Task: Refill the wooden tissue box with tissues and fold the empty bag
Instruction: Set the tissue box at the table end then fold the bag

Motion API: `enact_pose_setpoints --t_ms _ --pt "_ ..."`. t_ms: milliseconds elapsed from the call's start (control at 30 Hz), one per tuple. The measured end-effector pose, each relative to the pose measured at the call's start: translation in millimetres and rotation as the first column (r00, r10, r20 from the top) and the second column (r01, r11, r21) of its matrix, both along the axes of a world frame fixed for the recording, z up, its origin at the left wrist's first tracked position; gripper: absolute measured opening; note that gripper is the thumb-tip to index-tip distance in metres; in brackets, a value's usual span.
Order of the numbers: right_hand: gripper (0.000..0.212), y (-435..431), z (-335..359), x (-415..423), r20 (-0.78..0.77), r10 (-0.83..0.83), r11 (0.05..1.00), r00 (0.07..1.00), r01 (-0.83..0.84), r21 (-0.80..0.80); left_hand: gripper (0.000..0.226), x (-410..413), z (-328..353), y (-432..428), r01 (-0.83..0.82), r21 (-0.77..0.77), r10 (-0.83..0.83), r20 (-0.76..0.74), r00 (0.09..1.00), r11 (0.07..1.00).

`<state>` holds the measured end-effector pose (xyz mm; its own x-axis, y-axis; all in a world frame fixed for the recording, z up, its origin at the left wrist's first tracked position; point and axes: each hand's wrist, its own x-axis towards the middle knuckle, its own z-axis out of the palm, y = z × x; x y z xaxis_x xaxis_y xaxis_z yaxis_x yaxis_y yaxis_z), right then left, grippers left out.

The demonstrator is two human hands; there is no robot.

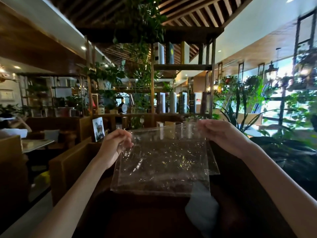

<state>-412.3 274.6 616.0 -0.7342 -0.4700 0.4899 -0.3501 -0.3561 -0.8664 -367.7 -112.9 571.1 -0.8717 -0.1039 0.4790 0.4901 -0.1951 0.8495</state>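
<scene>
Where hands [115, 145] pinch bag [163, 162], fingertips hidden.

A single wide-angle view from the wearer's head faces forward, pitched only slightly down, across a dark table [154, 219] toward a plant-hung wooden shelf unit [181, 67] well beyond. Both forearms enter from the bottom corners, the hands close to the lens at mid-frame. Windows [281, 93] curve along the right edge, and lines bow toward the frame's borders.
</scene>
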Motion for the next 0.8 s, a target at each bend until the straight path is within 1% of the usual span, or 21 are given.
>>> enact_pose_setpoints --t_ms 67,133,200,233,267,300,333,367,400,433,467,500,533,600,633,700,733,767,800 --pt "0.022 -3.6 -3.3 -2.3 -0.124 -0.148 0.982 0.981 0.16 0.095 0.035 -1.7 -3.9 1.9 -0.018 0.002 0.018 0.024 1.0 1.0" --pt "0.025 -10.0 -2.8 -1.7 -0.252 -0.296 0.931 0.921 0.338 0.141 0.041 -0.2 -7.6 3.9 -0.03 -0.001 0.03 0.064 0.997 1.0" --pt "0.03 -15.5 2.7 3.2 -0.298 -0.337 0.911 0.893 0.389 0.137 0.04 3.1 -10.5 7.4 -0.091 -0.023 0.093 0.122 0.988 0.996" --pt "0.031 -17.0 6.3 6.0 -0.32 -0.329 0.911 0.888 0.388 0.14 0.037 4.1 -10.8 9.1 -0.191 -0.079 0.2 0.12 0.972 0.978" --pt "0.032 -17.7 10.3 8.2 -0.352 -0.316 0.909 0.881 0.387 0.152 0.033 6.1 -9.6 11.4 -0.316 -0.171 0.332 0.073 0.94 0.933" --pt "0.032 -19.6 14.9 12.0 -0.392 -0.298 0.904 0.87 0.389 0.177 0.027 10.9 -6.6 15.8 -0.412 -0.281 0.426 -0.014 0.905 0.867" --pt "0.033 -23.1 19.9 17.0 -0.437 -0.271 0.895 0.858 0.392 0.214 0.016 16.5 -1.9 22.6 -0.429 -0.379 0.425 -0.1 0.9 0.82" --pt "0.034 -27.6 24.4 23.3 -0.483 -0.241 0.879 0.842 0.4 0.259 0.023 22.6 4.4 31.4 -0.377 -0.506 0.348 -0.155 0.924 0.776" --pt "0.036 -33.2 29.5 29.7 -0.527 -0.208 0.858 0.824 0.413 0.307 0.047 26.3 10.3 38.8 -0.291 -0.631 0.245 -0.161 0.956 0.719" --pt "0.037 -39.7 35.5 36.7 -0.564 -0.173 0.836 0.808 0.423 0.35 0.066 27.9 16.0 47.2 -0.202 -0.729 0.154 -0.133 0.979 0.654" --pt "0.036 -46.1 41.9 44.0 -0.586 -0.135 0.82 0.799 0.421 0.386 0.076 30.9 22.1 58.0 -0.12 -0.793 0.076 -0.093 0.993 0.598" --pt "0.035 -51.9 48.0 50.5 -0.596 -0.098 0.811 0.797 0.411 0.416 0.076 33.3 27.7 68.3 -0.039 -0.823 -0.004 -0.05 0.999 0.566" --pt "0.034 -56.8 53.6 56.8 -0.607 -0.07 0.801 0.792 0.407 0.439 0.069 33.2 31.5 76.3 0.02 -0.83 -0.066 -0.02 0.998 0.558" --pt "0.035 -63.7 63.4 68.7 -0.672 -0.051 0.764 0.739 0.462 0.451 0.042 30.6 32.5 87.8 0.083 -0.79 -0.15 -0.011 0.989 0.607" --pt "0.036 -65.9 67.7 73.3 -0.727 -0.053 0.74 0.684 0.516 0.431 0.028 28.0 30.1 91.4 0.079 -0.754 -0.153 -0.029 0.988 0.652" --pt "0.033 -64.7 73.0 78.4 -0.819 -0.084 0.703 0.568 0.616 0.355 0.013 24.8 22.3 95.3 0.036 -0.638 -0.098 -0.062 0.993 0.769" --pt "0.031 -61.2 72.7 78.1 -0.825 -0.153 0.689 0.544 0.657 0.305 0.01 24.4 18.6 94.3 0.009 -0.565 -0.061 -0.074 0.995 0.825" --pt "0.038 -55.9 69.5 76.8 -0.792 -0.256 0.689 0.554 0.679 0.252 0.01 23.9 15.4 91.8 -0.019 -0.481 -0.023 -0.081 0.996 0.876" --pt "0.049 -47.9 62.4 73.8 -0.714 -0.357 0.714 0.602 0.669 0.207 0.012 25.3 13.1 87.7 -0.038 -0.389 0.009 -0.075 0.997 0.92"
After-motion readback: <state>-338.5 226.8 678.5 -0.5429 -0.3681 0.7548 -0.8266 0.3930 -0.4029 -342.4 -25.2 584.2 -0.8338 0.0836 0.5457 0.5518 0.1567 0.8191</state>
